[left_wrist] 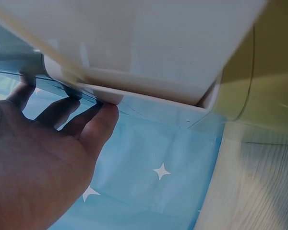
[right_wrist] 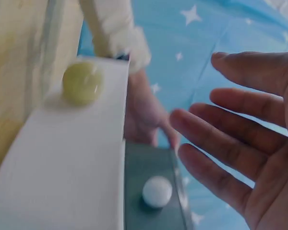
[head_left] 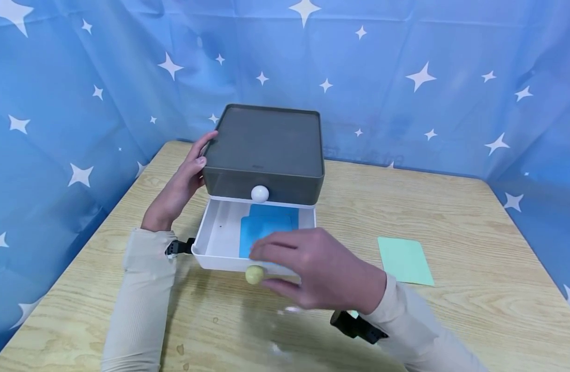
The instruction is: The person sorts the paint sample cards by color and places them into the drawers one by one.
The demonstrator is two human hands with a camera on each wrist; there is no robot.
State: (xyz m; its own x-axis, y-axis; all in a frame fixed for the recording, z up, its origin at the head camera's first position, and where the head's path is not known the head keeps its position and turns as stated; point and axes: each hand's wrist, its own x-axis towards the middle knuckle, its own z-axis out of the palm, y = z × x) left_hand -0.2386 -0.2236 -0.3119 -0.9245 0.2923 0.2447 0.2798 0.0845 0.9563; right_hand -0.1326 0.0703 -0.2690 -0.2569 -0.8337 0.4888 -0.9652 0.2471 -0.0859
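A drawer box with a dark grey upper unit [head_left: 271, 139] stands on the table, its lower white drawer [head_left: 219, 227] pulled out. Inside the drawer lie blue square sheets [head_left: 266, 225], partly overlapping. My left hand [head_left: 178, 186] rests against the box's left side, thumb near the top edge; in the left wrist view its fingertips [left_wrist: 108, 108] touch the side. My right hand [head_left: 317, 268] hovers at the drawer front beside its yellow-green knob [head_left: 254, 275]. In the right wrist view, the right fingers [right_wrist: 230, 139] are spread and hold nothing. The upper drawer has a white knob [head_left: 260, 194].
A light green square sheet [head_left: 405, 261] lies on the wooden table [head_left: 452, 222] to the right, and a bit of green shows beneath my right wrist. A blue curtain with white stars [head_left: 382, 119] hangs behind and along both sides.
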